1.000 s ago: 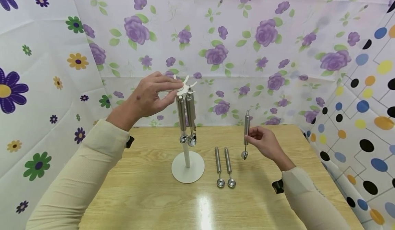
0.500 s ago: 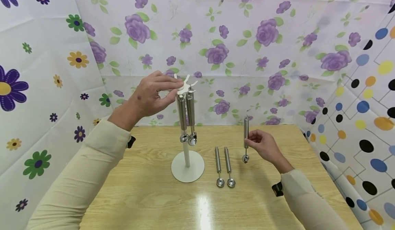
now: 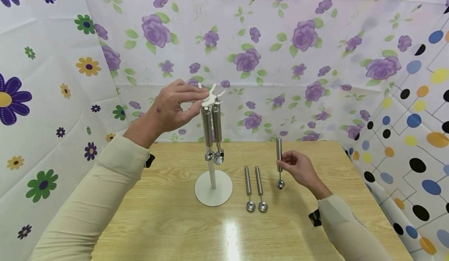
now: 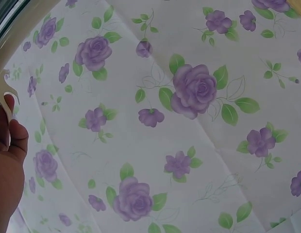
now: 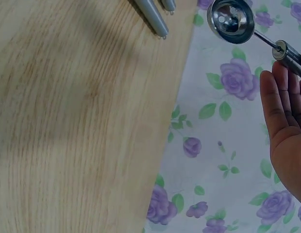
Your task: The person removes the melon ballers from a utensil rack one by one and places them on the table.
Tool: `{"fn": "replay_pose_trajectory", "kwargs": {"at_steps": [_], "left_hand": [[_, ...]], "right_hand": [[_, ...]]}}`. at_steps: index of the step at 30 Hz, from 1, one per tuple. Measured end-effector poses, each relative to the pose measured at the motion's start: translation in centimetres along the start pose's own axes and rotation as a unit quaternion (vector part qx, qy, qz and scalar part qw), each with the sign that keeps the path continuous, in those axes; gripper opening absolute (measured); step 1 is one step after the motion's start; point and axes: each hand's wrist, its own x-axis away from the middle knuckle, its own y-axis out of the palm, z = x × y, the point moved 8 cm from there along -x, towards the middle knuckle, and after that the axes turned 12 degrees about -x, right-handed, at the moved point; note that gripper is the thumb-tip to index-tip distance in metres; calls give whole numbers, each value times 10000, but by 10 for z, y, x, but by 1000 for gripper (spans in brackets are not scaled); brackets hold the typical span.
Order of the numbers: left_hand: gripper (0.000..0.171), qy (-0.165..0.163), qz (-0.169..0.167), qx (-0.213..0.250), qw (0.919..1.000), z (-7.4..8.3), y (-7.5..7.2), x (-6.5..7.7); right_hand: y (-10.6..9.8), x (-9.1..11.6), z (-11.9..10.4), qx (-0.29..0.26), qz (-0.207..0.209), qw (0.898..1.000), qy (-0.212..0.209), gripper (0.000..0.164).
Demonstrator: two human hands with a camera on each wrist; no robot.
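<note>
My left hand (image 3: 173, 107) pinches the top of a white hook stand (image 3: 221, 196) between fingers and thumb. Melon ballers (image 3: 217, 130) with steel handles hang from the stand's hooks, bowls down. Well to the right, my right hand (image 3: 299, 168) pinches another melon baller (image 3: 279, 148) by its handle, upright with the bowl low; I cannot tell whether it touches the table. In the right wrist view its round metal bowl (image 5: 231, 24) stands out beyond the fingers. Two more melon ballers (image 3: 248, 185) lie side by side between stand and right hand.
The wooden table (image 3: 168, 226) ends at a back wall of flowered cloth (image 3: 224, 39). Patterned cloths (image 3: 52, 97) also close off the left and right sides. The stand's upper hooks (image 3: 214, 87) stick out around its top.
My right hand has lowered the melon baller slightly toward the table. The left hand stays on the stand's top.
</note>
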Motion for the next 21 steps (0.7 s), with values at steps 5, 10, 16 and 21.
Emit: {"fn": "replay_pose_trajectory", "kwargs": {"at_steps": [5,10,16,21], "left_hand": [[25,7,16,-24,10000,0,0,0],[25,-13,24,-37,10000,0,0,1],[25,-63,43,-17,10000,-1,1,2],[26,-109,65,10,9999,-2,2,3]], "right_hand": [[2,1,11,14,-56,9999,100,34],[3,3,21,76,-37,9999,113,33],[5,6,32,72,-22,9997,240,32],[7,7,42,42,7,9993,364,32]]}}
